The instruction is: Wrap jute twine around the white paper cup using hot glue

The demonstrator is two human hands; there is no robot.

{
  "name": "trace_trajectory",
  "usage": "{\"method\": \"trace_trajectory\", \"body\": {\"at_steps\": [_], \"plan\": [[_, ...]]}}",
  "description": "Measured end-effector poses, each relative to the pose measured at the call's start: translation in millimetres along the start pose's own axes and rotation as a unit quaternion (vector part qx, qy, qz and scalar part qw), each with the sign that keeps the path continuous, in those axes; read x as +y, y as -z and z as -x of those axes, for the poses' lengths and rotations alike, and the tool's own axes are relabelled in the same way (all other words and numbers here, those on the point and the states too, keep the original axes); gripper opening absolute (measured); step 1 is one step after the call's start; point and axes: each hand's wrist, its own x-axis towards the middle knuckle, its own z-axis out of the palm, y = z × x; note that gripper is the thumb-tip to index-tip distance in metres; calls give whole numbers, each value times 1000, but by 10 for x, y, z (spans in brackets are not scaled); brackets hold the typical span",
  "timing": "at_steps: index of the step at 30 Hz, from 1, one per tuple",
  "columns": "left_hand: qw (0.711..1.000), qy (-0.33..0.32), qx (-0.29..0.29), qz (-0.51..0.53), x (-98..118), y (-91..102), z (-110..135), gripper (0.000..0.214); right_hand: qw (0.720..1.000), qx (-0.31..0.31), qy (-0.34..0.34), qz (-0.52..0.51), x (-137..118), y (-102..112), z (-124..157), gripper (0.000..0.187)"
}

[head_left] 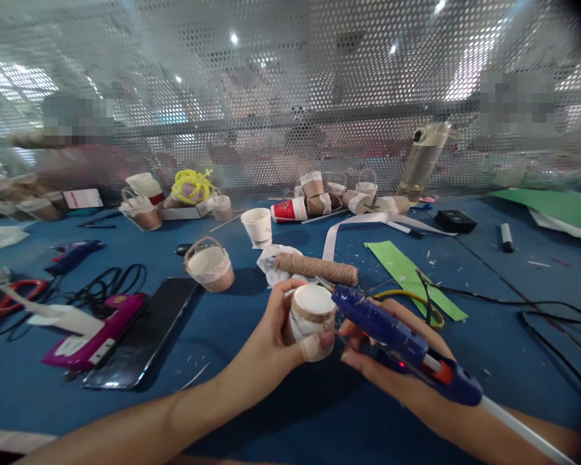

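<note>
My left hand (283, 332) is closed around a small paper cup (314, 313), with twine round its upper part and a whitish wrap below. A bandage-like strip covers the thumb. My right hand (382, 349) grips a blue hot glue gun (391, 332), a long white glue stick coming out of its back end. The gun's nozzle points at the cup's rim; whether they touch I cannot tell. A red light glows on the gun. Just behind the cup lies a roll of brown twine (316, 267), partly on a crumpled white plastic bag (267, 268).
On the left are a finished twine-handled cup basket (210, 266), a phone (145, 332), a magenta power strip (96, 329) and scissors (21, 296). A white cup (257, 227), red cups (289, 210), a green strip (411, 274), black cables (508, 300) and a bottle (422, 161) stand or lie behind.
</note>
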Motion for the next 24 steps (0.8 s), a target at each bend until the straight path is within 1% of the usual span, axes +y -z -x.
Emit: {"method": "trace_trajectory", "body": {"at_steps": [2, 6, 9, 13, 17, 21, 24], "plan": [[1000, 4, 7, -18, 11, 5, -3, 52, 1000, 25, 1, 14, -5, 11, -11, 15], [999, 1, 8, -44, 42, 5, -2, 52, 999, 24, -13, 45, -26, 56, -38, 11], [998, -1, 13, -60, 52, 3, 8, 51, 997, 36, -18, 70, -45, 84, -37, 10], [998, 6, 8, -61, 52, 1, 24, 49, 996, 45, -41, 64, -71, 91, -28, 13], [999, 25, 1, -41, 56, -1, 38, 49, 995, 33, -76, 50, -103, 101, -54, 15], [999, 46, -3, -28, 70, -6, 43, 50, 996, -1, -83, 38, -134, 118, -88, 14], [998, 54, -11, -22, 73, 1, 34, 51, 995, -2, -89, 41, -134, 116, -93, 13]]}}
